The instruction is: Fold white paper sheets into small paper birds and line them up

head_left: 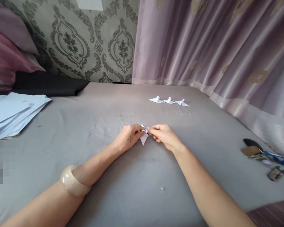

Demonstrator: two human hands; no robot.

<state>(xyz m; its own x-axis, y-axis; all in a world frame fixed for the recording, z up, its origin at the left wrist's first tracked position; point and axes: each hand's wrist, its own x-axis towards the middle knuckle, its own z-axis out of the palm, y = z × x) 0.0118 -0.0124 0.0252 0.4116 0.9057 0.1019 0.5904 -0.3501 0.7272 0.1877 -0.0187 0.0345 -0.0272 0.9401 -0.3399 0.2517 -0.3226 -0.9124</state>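
Observation:
Between my two hands is a small folded white paper figure [143, 139], with pointed flaps sticking out above and below the fingers. My left hand [130, 136] pinches it from the left, thumb and fingers closed on the paper. From the right, my right hand [164, 134] pinches its other side with thumb and forefinger, the remaining fingers curled. The fingertips hide the middle of the folds. Farther back, three folded white paper figures [169, 100] of a similar look stand in a row, their pointed ends touching or nearly so.
All this lies on a grey sheet [104, 116]. A stack of white papers [19, 110] is at the left, before a black folded item [49, 83]. Keys [257, 156] and a blue object [279, 158] lie at the right. A tiny white scrap [162, 189] rests in front.

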